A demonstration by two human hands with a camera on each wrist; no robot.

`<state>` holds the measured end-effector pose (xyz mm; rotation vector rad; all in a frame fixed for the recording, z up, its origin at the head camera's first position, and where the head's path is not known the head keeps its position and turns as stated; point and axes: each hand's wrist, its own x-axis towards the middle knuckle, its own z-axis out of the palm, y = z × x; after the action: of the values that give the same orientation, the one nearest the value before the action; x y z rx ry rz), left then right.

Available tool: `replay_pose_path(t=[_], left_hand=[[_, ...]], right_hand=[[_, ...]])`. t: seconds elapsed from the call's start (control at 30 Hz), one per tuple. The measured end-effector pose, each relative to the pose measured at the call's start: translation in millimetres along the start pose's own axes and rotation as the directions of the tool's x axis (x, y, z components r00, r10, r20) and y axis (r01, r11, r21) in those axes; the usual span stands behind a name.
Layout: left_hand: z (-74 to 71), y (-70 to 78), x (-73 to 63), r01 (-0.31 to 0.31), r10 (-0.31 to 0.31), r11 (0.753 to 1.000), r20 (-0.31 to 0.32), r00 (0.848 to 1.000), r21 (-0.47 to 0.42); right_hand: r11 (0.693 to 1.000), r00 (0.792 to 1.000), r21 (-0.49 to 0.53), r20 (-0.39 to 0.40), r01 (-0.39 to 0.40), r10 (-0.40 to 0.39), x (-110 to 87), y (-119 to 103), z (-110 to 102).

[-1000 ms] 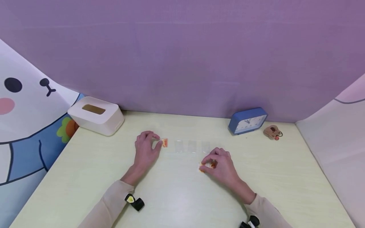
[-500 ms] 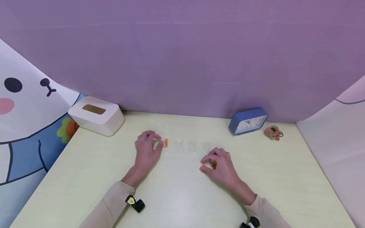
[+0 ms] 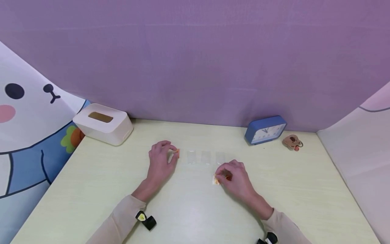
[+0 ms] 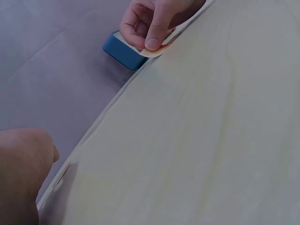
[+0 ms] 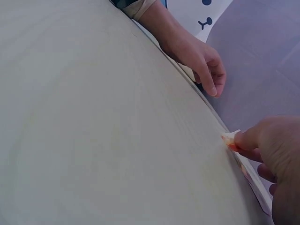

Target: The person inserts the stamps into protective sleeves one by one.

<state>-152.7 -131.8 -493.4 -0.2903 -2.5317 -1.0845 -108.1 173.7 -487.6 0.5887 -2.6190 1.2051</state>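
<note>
My left hand bends over a small orange-and-white card, with thumb and forefinger at its edges. The hand covers most of this card in the head view. My right hand pinches another orange-and-white card between thumb and forefinger; its free edge curls upward in the left wrist view, where the pinched card shows below the thumb. More orange print shows inside the curve of the right hand. Three clear rectangular pieces, among them a middle clear piece, lie in a row between the hands.
A white tissue box stands at the back left of the pale table. At the back right are a blue clock and a small brown plush keychain. A purple backdrop rises behind the table.
My left hand has shifted slightly right, and its fingers now cover more of the left card. The right thumb and forefinger have closed together on the right card.
</note>
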Motion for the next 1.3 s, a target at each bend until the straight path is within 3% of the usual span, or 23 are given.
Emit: replay_pose_path(t=[0.23, 0.33, 0.6, 0.73, 0.9, 1.03, 1.3], left_hand=[[9.7, 1.8, 2.7, -0.051, 0.050, 0.998, 0.038, 0.998, 0.025], [14.6, 3.7, 3.8, -0.072, 0.070, 0.997, 0.070, 0.995, 0.030], [20.7, 6.4, 3.8, -0.175, 0.160, 0.977, 0.122, 0.979, 0.119], [21.8, 8.0, 3.4, -0.202, 0.174, 0.965, 0.166, 0.971, 0.169], [22.5, 8.2, 3.0, -0.213, 0.178, 0.960, 0.190, 0.965, 0.182], [21.3, 7.3, 2.7, -0.217, 0.188, 0.961, 0.167, 0.968, 0.173], [16.2, 9.2, 1.6, -0.186, 0.163, 0.973, 0.168, 0.972, 0.135]], right_hand=[[0.991, 0.989, -0.005, -0.066, 0.131, -0.131, -0.2, 4.0, 1.3], [0.988, 0.984, 0.031, -0.099, 0.150, -0.146, 0.3, 5.5, 2.2], [0.980, 0.986, 0.182, -0.161, 0.078, -0.048, -1.3, -1.3, 5.4], [0.969, 0.982, 0.238, -0.189, 0.066, -0.021, -1.5, -5.0, 9.0], [0.956, 0.977, 0.291, -0.211, 0.028, 0.035, -0.8, -7.8, 13.9], [0.949, 0.974, 0.316, -0.209, -0.013, 0.083, -0.2, -10.1, 15.8], [0.929, 0.977, 0.366, -0.170, -0.063, 0.133, 0.8, -13.5, 16.0]])
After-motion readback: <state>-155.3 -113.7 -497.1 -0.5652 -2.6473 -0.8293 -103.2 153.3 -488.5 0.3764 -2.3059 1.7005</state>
